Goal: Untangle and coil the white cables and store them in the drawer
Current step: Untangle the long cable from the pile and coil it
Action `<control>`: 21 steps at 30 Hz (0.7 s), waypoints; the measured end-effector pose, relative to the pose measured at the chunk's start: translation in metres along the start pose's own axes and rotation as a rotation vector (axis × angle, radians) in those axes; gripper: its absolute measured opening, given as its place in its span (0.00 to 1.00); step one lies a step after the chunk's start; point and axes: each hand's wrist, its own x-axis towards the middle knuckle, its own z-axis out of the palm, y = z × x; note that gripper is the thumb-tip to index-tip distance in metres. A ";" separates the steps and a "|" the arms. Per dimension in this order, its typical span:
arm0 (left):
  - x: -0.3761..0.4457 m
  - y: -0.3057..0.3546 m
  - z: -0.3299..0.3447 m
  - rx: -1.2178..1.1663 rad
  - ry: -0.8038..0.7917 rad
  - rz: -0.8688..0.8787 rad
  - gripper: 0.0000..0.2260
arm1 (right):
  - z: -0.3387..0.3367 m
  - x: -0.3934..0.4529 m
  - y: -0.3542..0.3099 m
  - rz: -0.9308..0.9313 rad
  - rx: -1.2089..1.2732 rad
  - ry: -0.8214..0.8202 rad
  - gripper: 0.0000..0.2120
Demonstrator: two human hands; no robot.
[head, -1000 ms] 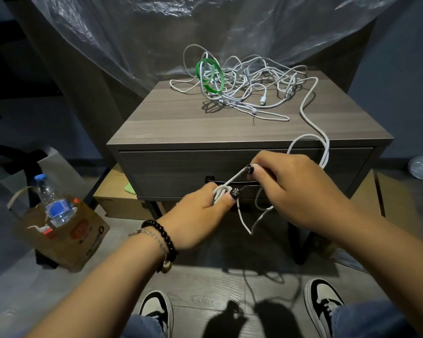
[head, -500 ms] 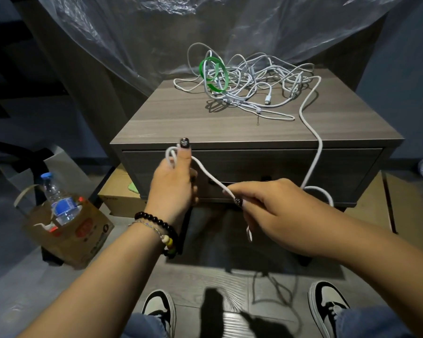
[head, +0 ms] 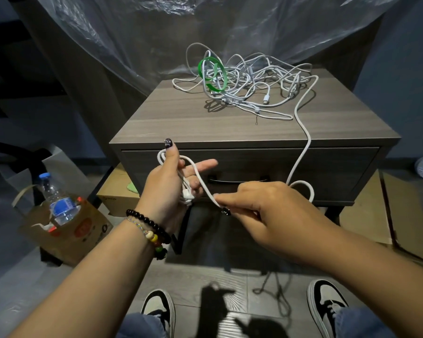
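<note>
A water bottle [head: 56,203] with an unreadable blue label is held upright in a cardboard box [head: 66,230]. The drawer [head: 249,172] is closed. One white cable [head: 303,142], trailing from the tangle [head: 249,86] on the desk [head: 205,125], is looped around the left hand [head: 169,186] and pinched by the right hand [head: 259,206] fingers.

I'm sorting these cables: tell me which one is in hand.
The thick white cable trailing off the nightstand's front edge, held by both hands; the others lie tangled in the pile.
</note>
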 end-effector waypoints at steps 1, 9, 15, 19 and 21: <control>0.000 0.000 -0.001 0.014 -0.004 0.017 0.14 | 0.000 0.000 -0.001 -0.007 -0.039 0.006 0.13; -0.001 -0.001 -0.003 0.132 -0.079 0.056 0.19 | 0.003 -0.001 0.000 -0.027 -0.171 0.026 0.15; -0.001 -0.005 0.002 0.078 -0.078 0.051 0.14 | 0.004 -0.003 -0.001 -0.058 -0.146 -0.013 0.16; -0.003 -0.004 0.004 -0.095 -0.056 0.011 0.15 | 0.005 -0.002 -0.002 -0.053 -0.098 -0.007 0.13; 0.000 -0.001 0.002 -0.153 -0.003 -0.006 0.16 | 0.003 0.000 -0.002 -0.024 -0.058 -0.006 0.12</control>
